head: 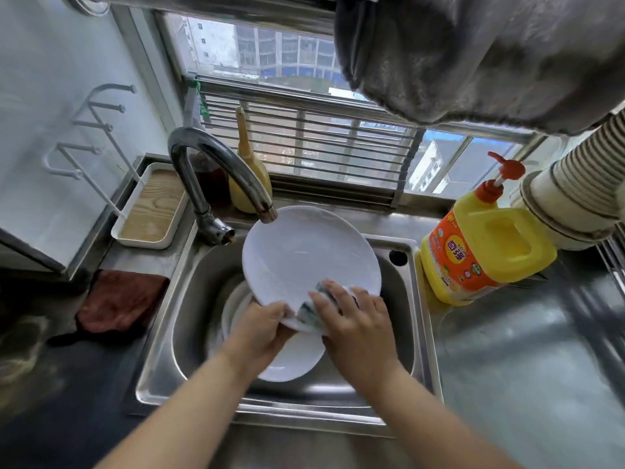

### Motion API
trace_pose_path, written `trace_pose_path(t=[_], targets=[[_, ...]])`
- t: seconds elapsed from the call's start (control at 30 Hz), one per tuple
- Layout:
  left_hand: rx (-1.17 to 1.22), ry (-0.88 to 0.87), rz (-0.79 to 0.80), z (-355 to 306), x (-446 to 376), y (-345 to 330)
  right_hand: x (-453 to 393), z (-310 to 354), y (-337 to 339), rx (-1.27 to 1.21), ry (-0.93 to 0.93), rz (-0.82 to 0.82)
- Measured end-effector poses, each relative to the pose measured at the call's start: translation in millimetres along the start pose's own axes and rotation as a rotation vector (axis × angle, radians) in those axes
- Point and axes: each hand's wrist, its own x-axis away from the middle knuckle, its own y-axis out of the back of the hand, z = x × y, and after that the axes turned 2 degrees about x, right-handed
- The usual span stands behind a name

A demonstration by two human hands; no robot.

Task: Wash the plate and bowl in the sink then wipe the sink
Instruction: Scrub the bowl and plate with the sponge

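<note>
A white plate [306, 255] is tilted up over the steel sink [424, 333], its far rim just under the tap spout [267, 211]. My left hand [262, 328] grips the plate's near rim. My right hand [358, 324] presses a dark sponge [311, 311] against the near edge of the plate. Below the plate, a white bowl [294, 360] lies in the sink basin, partly hidden by my hands. No water stream shows from the tap.
A yellow detergent bottle [483, 248] with a red pump stands right of the sink. A brown cloth [118, 302] lies on the counter at the left, behind it a white tray [152, 208]. A yellow squeeze bottle [247, 170] stands behind the tap. Stacked paper cups [575, 184] jut in at the right.
</note>
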Motion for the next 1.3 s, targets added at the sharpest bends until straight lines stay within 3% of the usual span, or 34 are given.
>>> trace_pose_path(t=[0.07, 0.13, 0.3, 0.37, 0.47, 0.53, 0.67, 0.77, 0.83, 0.93, 1.03, 1.1, 1.23, 1.3], targets=[[-0.083, 0.111, 0.051, -25, -4, 24, 7, -29, 2, 0.043, 0.119, -0.012], [-0.14, 0.16, 0.082, -42, -6, 36, 2, -54, 7, 0.086, 0.098, -0.024], [0.078, -0.04, -0.081, 5, -4, -11, -8, -12, 1, 0.053, -0.071, -0.022], [0.056, -0.018, -0.078, 11, 0, -13, -2, -7, -4, 0.015, -0.045, 0.011], [-0.128, 0.097, 0.055, -26, -5, 19, 10, -44, -3, 0.056, 0.068, 0.01], [-0.171, 0.141, 0.105, -39, -6, 31, 10, -66, 2, 0.099, 0.005, 0.009], [0.038, -0.038, -0.141, 2, -9, -3, -3, -30, -2, 0.052, -0.137, -0.042], [0.065, 0.021, -0.219, 18, -9, -10, 2, -12, -9, 0.0, -0.095, 0.004], [-0.057, 0.057, -0.173, -4, -14, 9, 11, -32, -9, 0.036, -0.044, 0.027], [-0.203, 0.061, 0.005, -34, -17, 28, 10, -65, -1, 0.107, -0.125, 0.048], [-0.082, -0.094, -0.129, -12, -15, 2, -2, -41, 2, 0.087, -0.2, -0.004], [0.019, -0.088, -0.17, 16, -13, -12, -4, -15, -2, 0.037, -0.165, -0.001], [-0.071, 0.062, -0.104, -8, -12, 13, 14, -38, -4, 0.02, -0.033, 0.083], [-0.124, 0.078, -0.015, -26, -13, 25, 17, -59, 0, 0.057, -0.08, 0.078]])
